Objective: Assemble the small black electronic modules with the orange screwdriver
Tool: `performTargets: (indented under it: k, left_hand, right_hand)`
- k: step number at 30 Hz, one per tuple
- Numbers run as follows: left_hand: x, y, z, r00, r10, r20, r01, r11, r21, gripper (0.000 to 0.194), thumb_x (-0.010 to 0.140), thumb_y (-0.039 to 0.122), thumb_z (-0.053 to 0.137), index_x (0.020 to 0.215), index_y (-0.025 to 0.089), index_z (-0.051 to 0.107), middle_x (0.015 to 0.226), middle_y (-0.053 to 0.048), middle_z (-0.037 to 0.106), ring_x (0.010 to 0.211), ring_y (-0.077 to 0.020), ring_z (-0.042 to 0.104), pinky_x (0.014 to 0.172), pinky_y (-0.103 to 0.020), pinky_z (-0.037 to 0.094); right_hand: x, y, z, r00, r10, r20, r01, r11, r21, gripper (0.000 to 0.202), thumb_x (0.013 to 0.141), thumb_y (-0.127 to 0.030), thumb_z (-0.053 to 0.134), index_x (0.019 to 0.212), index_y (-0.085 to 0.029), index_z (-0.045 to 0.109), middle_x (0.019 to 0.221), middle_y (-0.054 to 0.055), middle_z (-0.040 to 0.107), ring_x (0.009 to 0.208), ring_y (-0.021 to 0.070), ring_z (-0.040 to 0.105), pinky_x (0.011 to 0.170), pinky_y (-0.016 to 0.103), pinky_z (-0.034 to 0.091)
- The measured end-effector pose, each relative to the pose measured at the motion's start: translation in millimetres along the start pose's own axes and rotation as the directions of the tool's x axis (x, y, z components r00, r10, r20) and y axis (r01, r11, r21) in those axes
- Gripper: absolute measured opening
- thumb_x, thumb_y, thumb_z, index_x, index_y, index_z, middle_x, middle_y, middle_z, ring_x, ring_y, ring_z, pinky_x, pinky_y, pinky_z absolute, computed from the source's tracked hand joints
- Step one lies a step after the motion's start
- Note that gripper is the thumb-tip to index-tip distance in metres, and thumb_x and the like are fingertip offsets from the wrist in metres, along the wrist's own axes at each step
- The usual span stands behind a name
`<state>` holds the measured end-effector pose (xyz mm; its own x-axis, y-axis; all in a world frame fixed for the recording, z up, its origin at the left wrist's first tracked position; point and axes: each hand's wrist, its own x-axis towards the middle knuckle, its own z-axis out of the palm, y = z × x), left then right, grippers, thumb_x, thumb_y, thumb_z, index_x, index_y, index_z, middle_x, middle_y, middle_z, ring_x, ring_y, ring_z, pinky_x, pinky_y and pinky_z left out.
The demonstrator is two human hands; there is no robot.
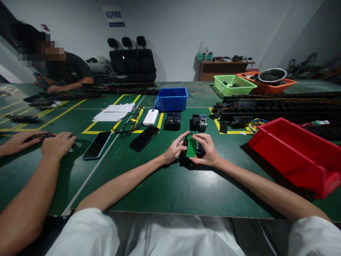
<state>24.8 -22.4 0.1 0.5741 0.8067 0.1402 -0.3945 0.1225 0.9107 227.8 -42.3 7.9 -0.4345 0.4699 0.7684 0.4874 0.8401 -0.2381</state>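
A green circuit board (191,146) is held upright between my two hands, over the green table. The fingers of my left hand (175,149) press on its left edge. My right hand (207,149) grips its right side with thumb and fingers. Behind and below the board, a dark part and a bit of orange show, mostly hidden by my right hand. Just beyond my hands stand a pair of black modules (173,121) and, to their right, another black module (196,121) beside one with exposed parts (203,123).
A red bin (295,156) stands at right, a blue bin (172,99) beyond the modules. Phones (144,138) (97,145), a white power bank (150,117) and papers (113,112) lie left. A co-worker's hands (57,144) are at far left; another person (71,71) sits across.
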Motion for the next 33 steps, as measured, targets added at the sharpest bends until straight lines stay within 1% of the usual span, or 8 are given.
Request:
performTargets:
  k: [5, 11, 17, 20, 26, 33]
  left_hand:
    - [0.5, 0.5, 0.1, 1.0, 0.006, -0.004, -0.006, 1.0, 0.003, 0.082, 0.074, 0.025, 0.07, 0.147, 0.025, 0.034, 0.127, -0.009, 0.06, 0.113, -0.0258, 0.059, 0.101, -0.04, 0.044]
    - [0.1, 1.9, 0.9, 1.0, -0.005, -0.011, 0.005, 0.999, -0.054, 0.074, 0.077, 0.025, 0.065, 0.146, 0.024, 0.037, 0.13, -0.009, 0.059, 0.118, -0.0272, 0.057, 0.105, -0.043, 0.041]
    - [-0.2, 2.1, 1.4, 1.0, -0.018, -0.002, 0.018, 0.997, -0.07, 0.075, 0.078, 0.026, 0.064, 0.147, 0.024, 0.034, 0.129, -0.01, 0.06, 0.119, -0.0279, 0.057, 0.106, -0.045, 0.04]
    - [-0.3, 2.7, 2.1, 1.0, -0.014, -0.01, 0.013, 0.998, -0.058, 0.075, 0.078, 0.026, 0.065, 0.146, 0.024, 0.035, 0.131, -0.01, 0.059, 0.121, -0.0278, 0.055, 0.106, -0.044, 0.039]
    - [-0.7, 3.9, 4.1, 1.0, -0.002, -0.024, 0.001, 0.999, -0.047, 0.074, 0.078, 0.026, 0.065, 0.146, 0.023, 0.036, 0.132, -0.01, 0.057, 0.122, -0.0273, 0.054, 0.105, -0.043, 0.04]
    - [0.2, -0.4, 0.2, 1.0, 0.007, -0.016, -0.007, 1.0, 0.004, 0.078, 0.076, 0.025, 0.07, 0.146, 0.025, 0.035, 0.132, -0.01, 0.057, 0.115, -0.026, 0.057, 0.101, -0.042, 0.043]
  right_hand:
    - [0.2, -0.1, -0.3, 1.0, 0.002, 0.007, -0.002, 1.0, 0.002, 0.091, 0.068, -0.048, 0.078, 0.145, -0.028, 0.034, 0.131, 0.013, 0.051, 0.12, 0.0345, 0.049, 0.098, 0.057, 0.044]
    - [0.4, -0.1, -0.6, 1.0, -0.006, 0.012, 0.006, 1.0, -0.002, 0.091, 0.068, -0.049, 0.078, 0.145, -0.027, 0.034, 0.131, 0.014, 0.051, 0.12, 0.0344, 0.049, 0.099, 0.057, 0.044]
    - [-0.5, 0.2, -0.2, 0.999, 0.009, 0.036, -0.008, 1.0, -0.018, 0.09, 0.069, -0.051, 0.077, 0.145, -0.028, 0.034, 0.133, 0.013, 0.052, 0.122, 0.035, 0.048, 0.099, 0.058, 0.044]
    - [0.1, -0.2, -0.1, 0.999, 0.015, 0.044, -0.014, 1.0, -0.017, 0.089, 0.07, -0.051, 0.076, 0.145, -0.028, 0.034, 0.134, 0.012, 0.052, 0.123, 0.0347, 0.047, 0.1, 0.058, 0.043]
    - [2.2, -1.4, 0.4, 0.996, 0.036, 0.082, -0.034, 0.999, -0.025, 0.086, 0.073, -0.05, 0.073, 0.145, -0.026, 0.033, 0.139, 0.013, 0.049, 0.127, 0.0348, 0.044, 0.103, 0.059, 0.041]
    - [2.6, 0.5, 1.2, 0.993, 0.03, 0.116, -0.029, 1.0, -0.004, 0.086, 0.074, -0.051, 0.073, 0.145, -0.025, 0.033, 0.14, 0.014, 0.047, 0.128, 0.0347, 0.043, 0.104, 0.058, 0.041]
